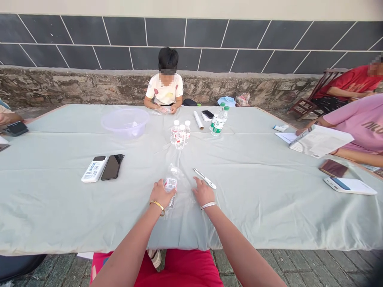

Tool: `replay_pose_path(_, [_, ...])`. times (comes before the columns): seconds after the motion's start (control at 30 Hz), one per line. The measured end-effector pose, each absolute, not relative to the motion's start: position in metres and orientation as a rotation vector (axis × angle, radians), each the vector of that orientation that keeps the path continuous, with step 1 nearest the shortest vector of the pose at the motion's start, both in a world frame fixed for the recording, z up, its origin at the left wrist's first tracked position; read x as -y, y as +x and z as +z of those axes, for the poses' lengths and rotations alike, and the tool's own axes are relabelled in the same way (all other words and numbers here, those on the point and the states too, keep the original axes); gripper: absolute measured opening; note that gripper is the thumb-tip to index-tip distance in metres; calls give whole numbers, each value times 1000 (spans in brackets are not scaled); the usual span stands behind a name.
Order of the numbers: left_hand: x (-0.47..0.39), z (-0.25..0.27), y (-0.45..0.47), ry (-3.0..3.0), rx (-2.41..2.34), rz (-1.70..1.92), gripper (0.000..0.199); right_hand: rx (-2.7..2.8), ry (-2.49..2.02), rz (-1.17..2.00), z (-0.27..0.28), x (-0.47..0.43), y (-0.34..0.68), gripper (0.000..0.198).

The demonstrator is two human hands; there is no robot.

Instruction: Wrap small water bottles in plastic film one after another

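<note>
L hand (160,194) on btl (171,183), R hand (204,193) by tool (206,179).

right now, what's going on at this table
The left hand grips a small clear bottle, with thin clear plastic around it. The right hand is low over the table, next to a white pen-like tool; whether they touch is unclear. Three similar bottles stand farther off. Across the table, another person handles something I can't make out.
</note>
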State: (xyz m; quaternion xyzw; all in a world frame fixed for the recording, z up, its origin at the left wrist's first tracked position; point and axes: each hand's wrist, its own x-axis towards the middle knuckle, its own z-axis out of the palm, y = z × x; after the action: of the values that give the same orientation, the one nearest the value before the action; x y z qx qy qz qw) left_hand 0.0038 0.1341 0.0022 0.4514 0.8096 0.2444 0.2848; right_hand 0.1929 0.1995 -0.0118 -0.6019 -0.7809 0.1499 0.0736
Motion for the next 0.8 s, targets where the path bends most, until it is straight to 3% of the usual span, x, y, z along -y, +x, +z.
replay_pose_path(0.13, [-123,0,-28,1185,-2228,607,37,2797,-1178,194,-6,-204,188,47])
replay_pose_path(0.23, [-116,0,-56,1134,-2280,593,37,2996,-914,363,2,-209,187,43])
replay_pose_path(0.43, [-122,-5,-67,1072,-2280,641,43,2895,-1237,875,29,-225,172,31])
replay_pose_path(0.7, [-127,-12,-69,1064,-2203,785,33,2577,-1432,970,33,-225,100,29])
replay_pose_path(0.8, [-129,-14,-59,1101,-2183,891,30,2457,-1539,1069,21,-216,77,51])
